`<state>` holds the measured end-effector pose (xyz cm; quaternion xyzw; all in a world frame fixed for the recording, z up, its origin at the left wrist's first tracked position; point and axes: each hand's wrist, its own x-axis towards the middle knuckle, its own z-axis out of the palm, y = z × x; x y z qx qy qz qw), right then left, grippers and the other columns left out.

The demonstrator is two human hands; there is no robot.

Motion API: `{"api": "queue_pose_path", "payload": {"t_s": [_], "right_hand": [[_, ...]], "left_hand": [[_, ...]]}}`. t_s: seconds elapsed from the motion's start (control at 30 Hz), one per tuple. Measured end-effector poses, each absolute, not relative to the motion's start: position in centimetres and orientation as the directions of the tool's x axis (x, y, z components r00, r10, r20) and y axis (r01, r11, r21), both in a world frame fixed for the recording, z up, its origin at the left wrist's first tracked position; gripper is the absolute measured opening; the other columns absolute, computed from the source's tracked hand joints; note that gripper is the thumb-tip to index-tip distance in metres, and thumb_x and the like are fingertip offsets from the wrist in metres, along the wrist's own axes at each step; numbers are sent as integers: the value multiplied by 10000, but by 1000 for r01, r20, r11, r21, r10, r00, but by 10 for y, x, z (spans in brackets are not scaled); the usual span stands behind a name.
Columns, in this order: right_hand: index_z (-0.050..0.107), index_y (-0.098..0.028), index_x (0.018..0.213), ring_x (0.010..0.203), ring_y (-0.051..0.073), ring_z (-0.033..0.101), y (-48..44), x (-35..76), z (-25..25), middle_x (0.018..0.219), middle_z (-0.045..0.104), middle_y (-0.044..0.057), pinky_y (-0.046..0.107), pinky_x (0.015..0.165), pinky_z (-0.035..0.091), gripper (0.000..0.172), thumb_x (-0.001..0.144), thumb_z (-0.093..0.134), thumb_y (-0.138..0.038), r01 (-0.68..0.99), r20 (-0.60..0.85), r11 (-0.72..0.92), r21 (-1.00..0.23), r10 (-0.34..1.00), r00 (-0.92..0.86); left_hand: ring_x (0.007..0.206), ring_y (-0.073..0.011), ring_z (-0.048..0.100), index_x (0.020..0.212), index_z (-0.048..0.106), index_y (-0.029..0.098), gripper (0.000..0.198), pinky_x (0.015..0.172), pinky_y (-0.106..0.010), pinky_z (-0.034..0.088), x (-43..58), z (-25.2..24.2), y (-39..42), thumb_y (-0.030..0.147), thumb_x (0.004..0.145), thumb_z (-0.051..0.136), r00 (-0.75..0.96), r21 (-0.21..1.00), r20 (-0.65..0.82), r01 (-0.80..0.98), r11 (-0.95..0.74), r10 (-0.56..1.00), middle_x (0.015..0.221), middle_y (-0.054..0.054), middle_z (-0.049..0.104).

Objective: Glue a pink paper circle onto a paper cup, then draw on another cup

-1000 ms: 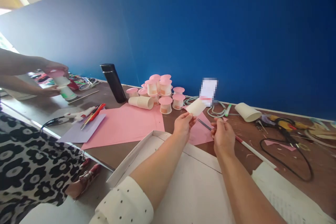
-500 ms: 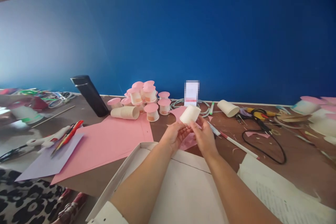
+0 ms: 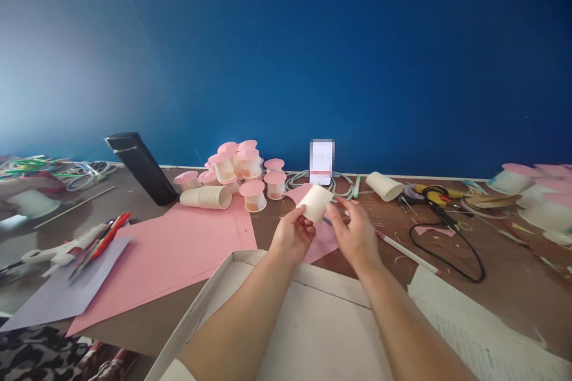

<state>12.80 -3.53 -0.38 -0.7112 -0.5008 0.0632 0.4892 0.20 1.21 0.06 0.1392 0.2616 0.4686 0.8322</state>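
Observation:
A white paper cup is held tilted over the front of the table. My left hand grips it from the left and below, thumb along its side. Just to the cup's right is my right hand, fingers bent and apart; whether a fingertip brushes the cup I cannot tell. Beneath the hands lies a piece of pink paper, partly hidden. Below my forearms is a white shallow box lid.
Several pink-topped cups stand at the back left beside stacked paper cups and a black flask. A glue gun and red-handled scissors lie left. Another cup and a black cable are right.
The cup has moved slightly left and down in view and turned. My right hand has drawn back to the right from it, while my left hand keeps its grip.

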Motion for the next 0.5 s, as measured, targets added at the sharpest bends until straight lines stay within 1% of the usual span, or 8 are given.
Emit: {"api": "queue_pose_path", "payload": {"t_s": [0.03, 0.1, 0.13, 0.2, 0.27, 0.33, 0.4, 0.5], "right_hand": [[609, -223, 1165, 847, 218, 610, -40, 138, 1, 1151, 623, 116, 374, 768, 476, 490, 843, 455, -560, 727, 411, -135, -673, 749, 520], [614, -269, 1159, 1004, 287, 582, -51, 160, 9, 1149, 621, 105, 416, 795, 466, 403, 864, 426, -469, 764, 348, -382, -520, 722, 598], [605, -273, 1175, 1057, 319, 560, -56, 172, 11, 1155, 620, 112, 444, 812, 461, 398, 849, 443, -433, 762, 289, -476, -439, 728, 621], [577, -274, 1227, 1116, 373, 527, -63, 193, 13, 1231, 587, 131, 496, 828, 454, 470, 791, 512, -437, 747, 150, -587, -311, 746, 649], [561, -285, 1246, 1116, 392, 531, -67, 207, 11, 1269, 574, 124, 527, 817, 456, 511, 776, 513, -479, 748, 41, -611, -261, 767, 641], [566, -290, 1235, 1107, 384, 548, -67, 216, 6, 1278, 579, 109, 531, 826, 457, 502, 752, 527, -422, 738, -30, -628, -247, 766, 642], [598, -287, 1188, 1083, 358, 574, -66, 221, 2, 1226, 618, 103, 499, 821, 468, 482, 711, 542, -331, 723, -68, -648, -241, 754, 653], [643, -268, 1134, 999, 359, 617, -63, 229, -7, 1138, 656, 140, 461, 732, 489, 478, 666, 559, -312, 704, -76, -678, -212, 729, 680]], "left_hand": [[483, -37, 424, 799, 554, 110, 72, 427, -142, 366, 1, 1, 14, 136, 755, 605, 407, 477, -305, -717, 508, 861, 627, 17, 485], [472, -36, 401, 783, 547, 121, 70, 413, -142, 346, -1, 1, 17, 135, 745, 603, 380, 479, -318, -726, 493, 869, 615, 26, 458], [470, -37, 395, 772, 542, 125, 68, 410, -142, 340, -2, 1, 19, 133, 741, 603, 369, 481, -326, -728, 488, 870, 609, 30, 447], [473, -40, 396, 760, 538, 131, 72, 413, -141, 340, -5, 0, 21, 131, 734, 605, 342, 490, -327, -736, 468, 881, 606, 30, 442], [482, -45, 406, 765, 543, 131, 70, 418, -142, 346, -9, -1, 24, 131, 731, 604, 315, 495, -320, -748, 441, 894, 613, 23, 454], [492, -51, 417, 772, 549, 130, 66, 421, -145, 349, -12, -1, 26, 132, 727, 597, 293, 490, -315, -765, 419, 903, 622, 14, 471], [502, -58, 428, 773, 550, 133, 68, 425, -151, 355, -15, -1, 28, 133, 718, 590, 272, 475, -305, -787, 394, 913, 630, 9, 486], [514, -68, 435, 768, 552, 141, 74, 434, -163, 367, -16, 0, 30, 133, 702, 585, 268, 459, -279, -806, 373, 922, 636, 6, 496]]}}
